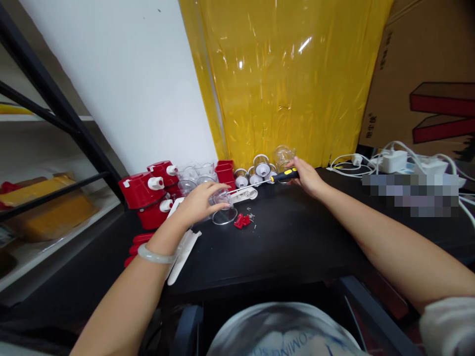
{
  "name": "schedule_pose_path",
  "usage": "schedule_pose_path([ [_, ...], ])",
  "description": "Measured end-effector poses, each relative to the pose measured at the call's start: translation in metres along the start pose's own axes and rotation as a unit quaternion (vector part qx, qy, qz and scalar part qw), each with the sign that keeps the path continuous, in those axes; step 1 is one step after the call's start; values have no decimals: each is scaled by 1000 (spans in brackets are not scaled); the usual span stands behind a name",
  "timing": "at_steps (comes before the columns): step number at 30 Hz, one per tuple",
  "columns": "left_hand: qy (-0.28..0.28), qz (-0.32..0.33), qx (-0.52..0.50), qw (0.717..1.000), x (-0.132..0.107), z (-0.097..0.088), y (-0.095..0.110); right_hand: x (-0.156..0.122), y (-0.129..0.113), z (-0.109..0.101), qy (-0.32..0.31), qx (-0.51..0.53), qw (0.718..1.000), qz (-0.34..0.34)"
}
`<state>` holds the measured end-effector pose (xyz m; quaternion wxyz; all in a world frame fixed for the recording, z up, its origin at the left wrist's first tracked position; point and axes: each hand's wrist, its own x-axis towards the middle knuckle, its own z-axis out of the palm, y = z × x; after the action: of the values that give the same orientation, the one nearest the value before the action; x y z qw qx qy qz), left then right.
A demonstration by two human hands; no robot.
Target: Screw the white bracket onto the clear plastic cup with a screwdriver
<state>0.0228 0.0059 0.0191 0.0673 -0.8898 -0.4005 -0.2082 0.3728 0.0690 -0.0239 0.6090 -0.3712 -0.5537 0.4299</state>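
My right hand (305, 177) is closed round the black and yellow handle of a screwdriver (285, 175). Its long metal shaft points left, with the tip at a clear plastic cup (223, 215). Fingers of my left hand (202, 201) grip the narrow upper end of that cup, whose wide round rim faces down near the table. Just right of the cup lie small red plastic parts (242, 221) and several loose screws (251, 215). Behind the screwdriver shaft is a flat white plastic part (245, 195). Where exactly the tip touches is too small to make out.
Red housings with white knobs (141, 190) are stacked at left, beside more clear cups (189, 174). A red container (224, 172) and several metallic cylinders (261, 165) line the back. White strips (184, 257) lie near my left forearm. Cables and white adapters (394, 161) are at right.
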Motion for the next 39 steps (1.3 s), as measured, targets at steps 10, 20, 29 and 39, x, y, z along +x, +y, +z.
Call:
schedule_pose_path([
  [10,4,1,-3,1000,-1,1,-1,-11,-8,1,-35,182,982,48],
  [20,6,-7,-7,1000,-2,1,0,-3,2,4,7,83,996,35],
  [29,10,-12,-14,1000,-2,1,0,-5,4,3,0,149,987,57],
  [39,11,-13,-11,1000,-2,1,1,-7,4,3,-24,184,980,66],
])
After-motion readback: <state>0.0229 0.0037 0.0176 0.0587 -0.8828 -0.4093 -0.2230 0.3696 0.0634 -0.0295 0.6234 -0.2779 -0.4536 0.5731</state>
